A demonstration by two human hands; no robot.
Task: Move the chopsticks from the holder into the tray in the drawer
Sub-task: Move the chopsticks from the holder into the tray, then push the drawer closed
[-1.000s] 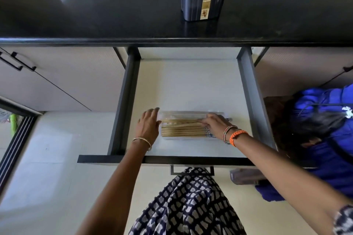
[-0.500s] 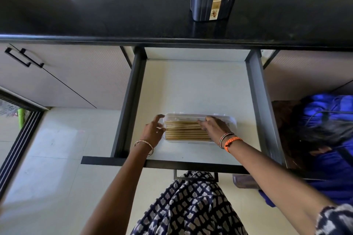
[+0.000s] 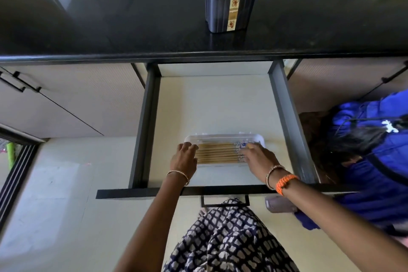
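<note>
Countertop (image 3: 110, 17): black stone-like slab, glossy, reflective. Holder (image 3: 230, 3) on it: dark ribbed plastic, slight sheen, paper-like label. Below the countertop, drawer (image 3: 145, 128): matt dark metal-look sides, smooth pale floor. Tray (image 3: 220, 138) in drawer: clear glossy plastic. Chopsticks (image 3: 216, 153): light wood, smooth.

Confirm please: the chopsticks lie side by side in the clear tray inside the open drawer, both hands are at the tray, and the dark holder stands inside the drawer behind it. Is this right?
Not quite. The head view shows the dark holder standing on the black countertop above the drawer, not inside it. The rest holds: the chopsticks lie side by side in the clear tray, with the left hand and right hand at its ends.
</note>
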